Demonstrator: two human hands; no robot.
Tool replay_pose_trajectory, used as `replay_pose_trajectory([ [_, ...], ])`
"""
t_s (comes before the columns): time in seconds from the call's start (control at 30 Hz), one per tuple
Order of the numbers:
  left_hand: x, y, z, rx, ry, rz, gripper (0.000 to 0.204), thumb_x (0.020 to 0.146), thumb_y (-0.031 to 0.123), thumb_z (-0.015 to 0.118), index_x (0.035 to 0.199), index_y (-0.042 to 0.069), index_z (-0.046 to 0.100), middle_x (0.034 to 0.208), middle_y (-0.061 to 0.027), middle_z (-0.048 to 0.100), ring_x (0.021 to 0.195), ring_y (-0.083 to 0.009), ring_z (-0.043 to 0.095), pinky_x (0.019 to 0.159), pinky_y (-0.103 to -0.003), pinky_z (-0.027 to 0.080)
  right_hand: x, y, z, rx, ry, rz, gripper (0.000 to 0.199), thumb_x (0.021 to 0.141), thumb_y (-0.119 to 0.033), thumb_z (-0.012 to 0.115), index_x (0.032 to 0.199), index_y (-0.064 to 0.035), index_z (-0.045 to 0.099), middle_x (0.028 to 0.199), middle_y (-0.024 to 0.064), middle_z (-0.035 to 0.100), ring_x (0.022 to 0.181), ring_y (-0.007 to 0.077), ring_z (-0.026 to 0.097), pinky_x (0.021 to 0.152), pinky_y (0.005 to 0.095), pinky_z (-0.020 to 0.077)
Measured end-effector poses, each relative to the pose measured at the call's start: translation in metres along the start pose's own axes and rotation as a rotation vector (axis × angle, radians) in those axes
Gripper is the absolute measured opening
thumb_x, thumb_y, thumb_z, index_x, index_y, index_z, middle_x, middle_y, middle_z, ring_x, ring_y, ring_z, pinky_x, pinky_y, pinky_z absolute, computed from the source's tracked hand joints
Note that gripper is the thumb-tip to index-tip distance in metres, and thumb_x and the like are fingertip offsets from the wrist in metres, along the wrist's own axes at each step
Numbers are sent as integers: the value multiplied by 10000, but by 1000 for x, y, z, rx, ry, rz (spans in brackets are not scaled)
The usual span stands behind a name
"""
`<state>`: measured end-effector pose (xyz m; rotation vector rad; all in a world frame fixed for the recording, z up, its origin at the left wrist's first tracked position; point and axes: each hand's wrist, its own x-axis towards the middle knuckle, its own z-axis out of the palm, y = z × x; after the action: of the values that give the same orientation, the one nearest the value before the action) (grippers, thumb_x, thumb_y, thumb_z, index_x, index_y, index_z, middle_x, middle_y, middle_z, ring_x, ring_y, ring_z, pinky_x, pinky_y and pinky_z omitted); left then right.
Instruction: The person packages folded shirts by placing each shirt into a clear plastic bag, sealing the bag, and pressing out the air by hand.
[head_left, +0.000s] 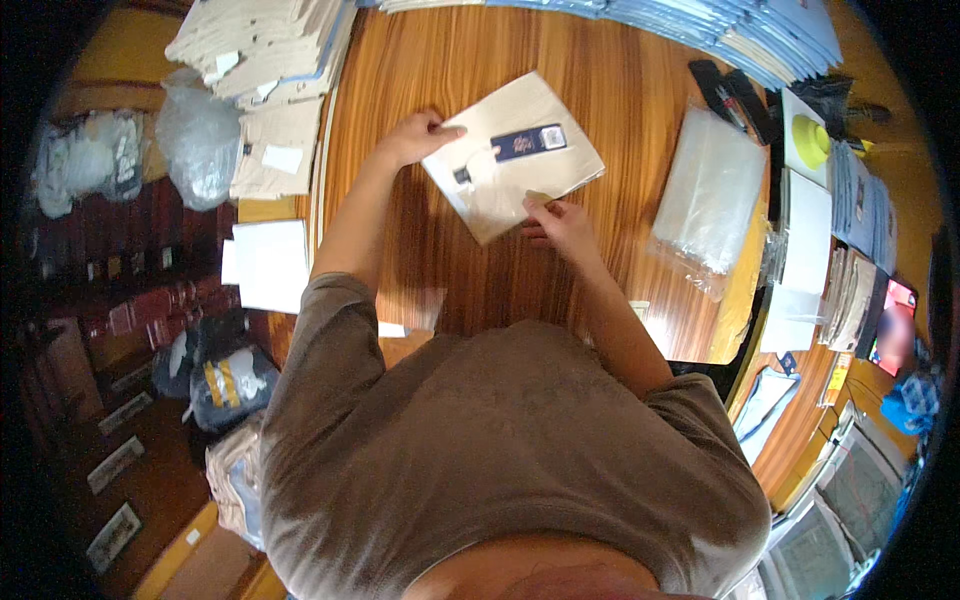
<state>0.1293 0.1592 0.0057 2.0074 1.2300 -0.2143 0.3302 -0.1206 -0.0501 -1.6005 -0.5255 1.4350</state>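
Note:
Above the wooden table, both my hands hold a flat folded beige garment [510, 195], which seems to be inside a clear plastic bag. A dark navy hang tag [530, 143] with a pale label at one end lies across its front, and a small dark patch shows toward its left side. My left hand [415, 138] is closed on the left corner, thumb on top. At the lower right edge, my right hand [560, 228] pinches the package between thumb and fingers. The packet sits tilted, with one corner pointing toward me.
A stack of clear plastic bags [705, 180] lies at the right of the table [420, 60]. Folded beige garments [260, 40] are piled at the far left, bluish packets [700, 30] along the far edge. Near the right edge are a yellow object [810, 142] and a lit phone [893, 328].

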Motion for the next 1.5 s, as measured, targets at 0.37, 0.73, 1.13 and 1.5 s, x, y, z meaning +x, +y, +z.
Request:
replay_pose_trajectory([
  [0.37,-41,84,-37,-574,318,465,305,894,155,844,1094,-7,681,957,-59,711,873,-124,665,774,-294,548,21,-119,12,280,432,-656,213,1040,-164,663,1142,23,655,951,85,711,838,120,648,727,277,536],
  [0.73,140,239,-222,-104,1068,762,621,893,378,828,1358,38,596,1383,-248,605,1307,-340,583,1038,-451,520,177,-490,-129,-386,651,-1010,607,920,-351,778,1333,65,620,1072,165,733,934,186,691,819,282,550],
  [1.13,103,226,-168,155,1116,763,790,885,566,750,1493,109,534,1556,-202,484,1428,-416,448,1214,-526,335,136,-362,-104,-242,671,-1106,315,1009,-283,681,1131,7,697,1083,130,691,930,210,637,830,331,510],
  [1.5,-180,-96,117,-888,794,22,292,1030,90,650,1301,3,586,1121,-103,718,979,-180,709,885,-322,578,76,-83,245,538,-425,40,258,996,-165,676,1131,55,680,1037,141,736,950,217,710,842,315,579],
])
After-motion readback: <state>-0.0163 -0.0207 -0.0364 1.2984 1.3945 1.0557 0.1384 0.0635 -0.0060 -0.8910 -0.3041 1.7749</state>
